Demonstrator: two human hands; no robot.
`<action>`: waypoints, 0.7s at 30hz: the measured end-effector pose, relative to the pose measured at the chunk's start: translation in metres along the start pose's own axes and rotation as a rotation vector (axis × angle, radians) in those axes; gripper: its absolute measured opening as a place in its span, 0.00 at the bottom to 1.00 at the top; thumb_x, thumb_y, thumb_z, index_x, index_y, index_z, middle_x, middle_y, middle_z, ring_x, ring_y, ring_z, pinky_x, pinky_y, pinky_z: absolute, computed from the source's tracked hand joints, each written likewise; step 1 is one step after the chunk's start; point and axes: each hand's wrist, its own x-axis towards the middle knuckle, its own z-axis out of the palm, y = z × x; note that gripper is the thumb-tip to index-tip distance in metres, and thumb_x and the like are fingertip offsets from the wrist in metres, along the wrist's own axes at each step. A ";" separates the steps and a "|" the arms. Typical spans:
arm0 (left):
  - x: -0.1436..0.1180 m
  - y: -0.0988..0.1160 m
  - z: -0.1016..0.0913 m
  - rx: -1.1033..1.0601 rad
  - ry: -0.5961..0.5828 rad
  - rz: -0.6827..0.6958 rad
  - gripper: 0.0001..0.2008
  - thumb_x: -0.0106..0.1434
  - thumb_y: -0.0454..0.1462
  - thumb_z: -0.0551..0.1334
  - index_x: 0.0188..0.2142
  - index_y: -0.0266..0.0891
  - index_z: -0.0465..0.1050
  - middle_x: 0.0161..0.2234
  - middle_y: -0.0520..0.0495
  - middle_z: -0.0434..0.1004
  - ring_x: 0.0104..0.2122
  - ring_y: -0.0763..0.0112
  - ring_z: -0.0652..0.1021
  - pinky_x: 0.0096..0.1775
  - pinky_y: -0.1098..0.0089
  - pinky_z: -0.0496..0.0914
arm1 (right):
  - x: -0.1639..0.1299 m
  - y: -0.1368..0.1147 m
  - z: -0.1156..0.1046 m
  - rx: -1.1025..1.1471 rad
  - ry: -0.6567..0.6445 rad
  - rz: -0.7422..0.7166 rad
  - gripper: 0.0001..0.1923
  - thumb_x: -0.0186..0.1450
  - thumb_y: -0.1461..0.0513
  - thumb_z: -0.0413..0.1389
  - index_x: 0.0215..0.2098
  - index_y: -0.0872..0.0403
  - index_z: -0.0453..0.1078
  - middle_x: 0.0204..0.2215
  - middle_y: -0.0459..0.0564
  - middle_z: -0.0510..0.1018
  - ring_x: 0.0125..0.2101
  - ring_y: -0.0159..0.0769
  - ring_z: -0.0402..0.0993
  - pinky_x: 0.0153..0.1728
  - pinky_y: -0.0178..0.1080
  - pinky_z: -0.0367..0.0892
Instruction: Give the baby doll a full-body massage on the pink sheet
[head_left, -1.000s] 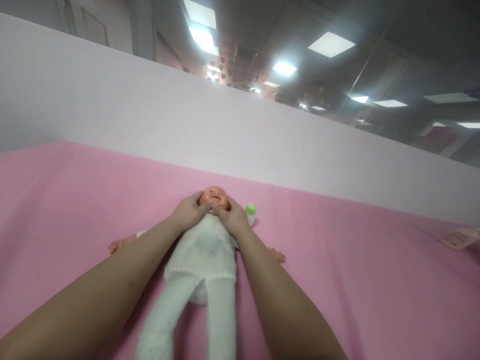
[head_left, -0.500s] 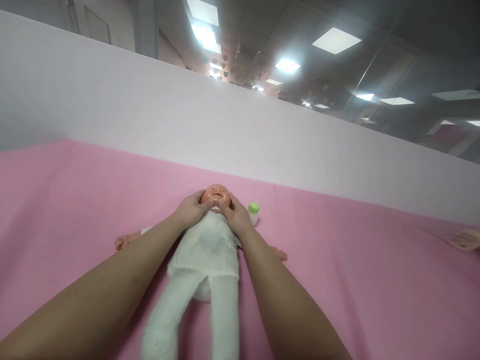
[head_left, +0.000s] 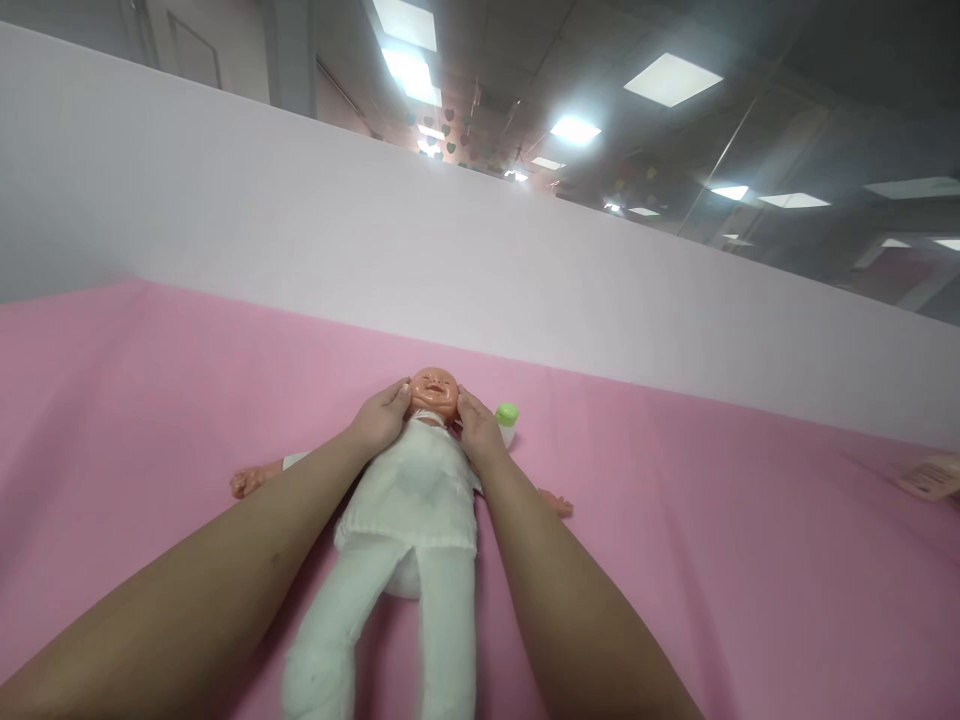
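A baby doll (head_left: 412, 490) in white clothes lies on its back, legs toward me and arms spread wide. My left hand (head_left: 384, 416) cups the left side of its head, thumb and fingers together along the cheek. Against the other cheek rests my right hand (head_left: 478, 424), its fingers partly hidden behind the head. Between the two hands the doll's face shows fully. Just past my right wrist stands a small white container with a green cap (head_left: 508, 415), partly covered by my hand.
Pink cloth (head_left: 637, 520) spreads under the doll. A white low wall (head_left: 465, 260) runs behind it, sloping across the view. At the far right edge lies a pale, flat item with printing (head_left: 930, 477).
Both thumbs have moved outward from the doll's chin and mouth corners to the sides of its cheeks. The doll's body and the capped container stay in place.
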 end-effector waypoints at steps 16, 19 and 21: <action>-0.010 0.020 -0.006 -0.032 -0.170 0.018 0.34 0.56 0.54 0.68 0.58 0.40 0.73 0.54 0.42 0.80 0.53 0.49 0.79 0.53 0.58 0.72 | -0.007 -0.010 -0.002 -0.066 -0.072 0.118 0.56 0.56 0.39 0.65 0.74 0.48 0.48 0.68 0.51 0.64 0.66 0.46 0.62 0.67 0.46 0.56; -0.010 0.021 -0.006 -0.048 -0.162 0.015 0.34 0.57 0.53 0.68 0.58 0.40 0.73 0.54 0.41 0.80 0.54 0.49 0.78 0.54 0.58 0.72 | -0.006 -0.007 -0.002 -0.061 -0.068 0.116 0.54 0.57 0.40 0.64 0.73 0.48 0.49 0.67 0.51 0.65 0.66 0.45 0.62 0.67 0.46 0.55; -0.010 0.022 -0.006 -0.064 -0.157 0.011 0.34 0.56 0.53 0.68 0.58 0.39 0.73 0.54 0.41 0.80 0.53 0.49 0.79 0.54 0.58 0.72 | -0.005 -0.005 -0.002 -0.026 -0.081 0.112 0.54 0.58 0.40 0.64 0.74 0.49 0.48 0.68 0.51 0.64 0.66 0.44 0.62 0.67 0.45 0.56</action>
